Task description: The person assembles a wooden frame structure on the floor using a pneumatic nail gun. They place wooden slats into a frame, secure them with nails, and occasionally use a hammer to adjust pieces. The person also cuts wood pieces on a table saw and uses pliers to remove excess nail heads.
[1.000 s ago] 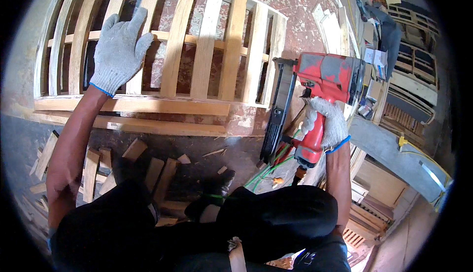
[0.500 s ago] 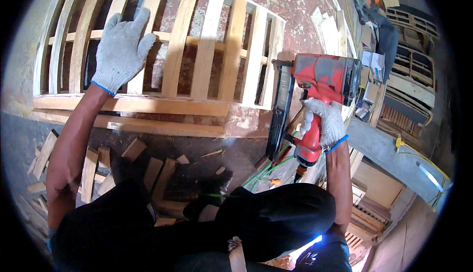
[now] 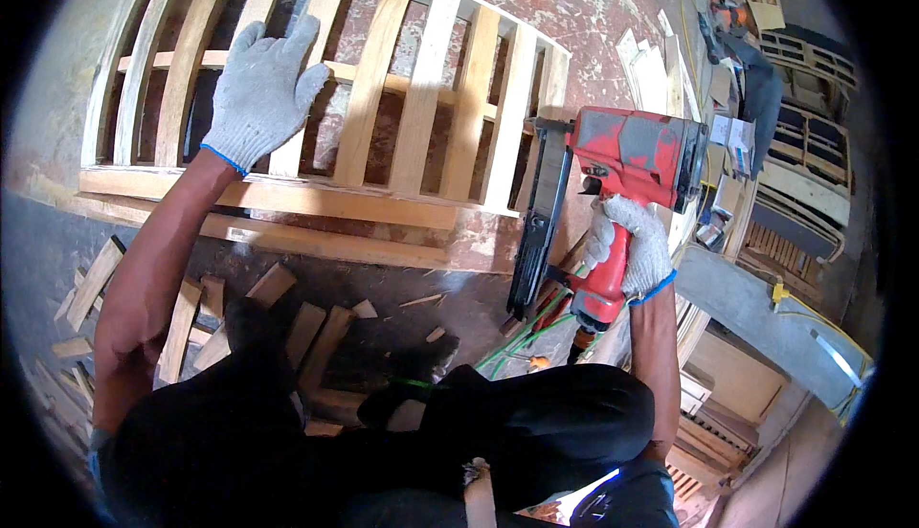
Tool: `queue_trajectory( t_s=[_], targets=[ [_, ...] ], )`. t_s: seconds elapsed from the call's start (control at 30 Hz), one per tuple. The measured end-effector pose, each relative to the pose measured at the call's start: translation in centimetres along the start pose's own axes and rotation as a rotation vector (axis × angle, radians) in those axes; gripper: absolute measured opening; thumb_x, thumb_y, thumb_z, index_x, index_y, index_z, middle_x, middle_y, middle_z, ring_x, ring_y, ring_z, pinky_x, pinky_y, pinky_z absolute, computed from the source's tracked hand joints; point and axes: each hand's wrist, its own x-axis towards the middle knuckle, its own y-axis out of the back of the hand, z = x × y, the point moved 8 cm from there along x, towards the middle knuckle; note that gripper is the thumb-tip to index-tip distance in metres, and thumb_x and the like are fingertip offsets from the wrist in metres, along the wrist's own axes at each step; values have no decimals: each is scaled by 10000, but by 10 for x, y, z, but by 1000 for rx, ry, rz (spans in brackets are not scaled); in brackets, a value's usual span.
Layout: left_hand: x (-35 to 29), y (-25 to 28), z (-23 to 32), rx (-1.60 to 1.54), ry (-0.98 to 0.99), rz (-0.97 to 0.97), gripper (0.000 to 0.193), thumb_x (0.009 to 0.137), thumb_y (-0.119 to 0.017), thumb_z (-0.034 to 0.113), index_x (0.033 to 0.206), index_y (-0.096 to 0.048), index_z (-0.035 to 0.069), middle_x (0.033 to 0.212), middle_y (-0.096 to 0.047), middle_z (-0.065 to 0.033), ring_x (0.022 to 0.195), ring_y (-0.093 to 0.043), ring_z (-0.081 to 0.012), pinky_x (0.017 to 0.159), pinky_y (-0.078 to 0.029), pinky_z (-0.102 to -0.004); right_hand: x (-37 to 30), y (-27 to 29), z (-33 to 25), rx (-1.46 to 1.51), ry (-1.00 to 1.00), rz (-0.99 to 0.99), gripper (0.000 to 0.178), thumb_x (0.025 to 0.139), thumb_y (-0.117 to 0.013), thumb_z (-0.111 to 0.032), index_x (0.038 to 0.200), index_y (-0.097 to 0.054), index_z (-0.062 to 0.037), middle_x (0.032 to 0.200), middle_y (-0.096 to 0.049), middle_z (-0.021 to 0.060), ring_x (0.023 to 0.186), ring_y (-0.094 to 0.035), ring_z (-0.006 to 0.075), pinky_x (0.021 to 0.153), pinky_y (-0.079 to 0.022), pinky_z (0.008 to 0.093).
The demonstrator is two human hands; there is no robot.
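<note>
My left hand (image 3: 260, 92), in a grey knit glove with a blue cuff, lies over the slats of a wooden slatted frame (image 3: 373, 78), fingers stretched out and spread. My right hand (image 3: 639, 246), gloved alike, is wrapped round the handle of a red and grey nail gun (image 3: 637, 150). The gun is at the right end of the frame, its long black magazine on the left side. From this view I cannot tell whether its nose touches the wood. Two long planks (image 3: 325, 204) run along the frame's near side.
Wood offcuts (image 3: 182, 327) lie on the dark floor at lower left, near my legs. A green hose (image 3: 522, 344) runs below the gun. Pale thin strips (image 3: 646, 68) lie beyond it. To the right are a grey ledge (image 3: 766, 303) and stacked slatted panels (image 3: 804, 145).
The frame and surroundings have shifted slightly right in view, and my left hand with them. The nail gun now overlaps the frame's right end a little more. Both hands keep their poses.
</note>
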Motion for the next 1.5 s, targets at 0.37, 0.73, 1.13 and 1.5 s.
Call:
queue_trajectory(
  t_s=[0.37,0.73,1.13,1.5],
  targets=[
    [3,3,7,8,17,-66,569,1019,-543,323,1466,-475,-23,921,-668,-193,978,-644,-376,1148,-343,-520,4,-18,0,-234,8,61,325,962,-626,-183,682,-570,-28,553,-556,119,441,-578,258,427,-510,387],
    [2,8,2,-44,-17,54,549,1017,-563,326,1446,-488,-7,921,-679,-194,957,-644,-364,1125,-351,-496,-3,-57,-7,-169,32,-32,268,953,-651,-183,744,-587,-28,574,-569,112,446,-575,246,423,-502,373],
    [1,14,3,-61,-34,135,456,997,-560,343,1307,-564,8,896,-706,-210,935,-669,-365,1070,-383,-488,3,-74,-14,-278,-7,-36,223,937,-640,-138,762,-610,-3,575,-582,132,443,-577,253,415,-494,376],
    [4,13,1,-53,7,5,493,979,-609,324,1353,-524,13,845,-684,-169,888,-654,-348,1028,-392,-463,1,-114,-21,-226,-12,-85,214,937,-652,-140,776,-603,-7,563,-561,124,444,-573,252,421,-501,398]
  ],
)
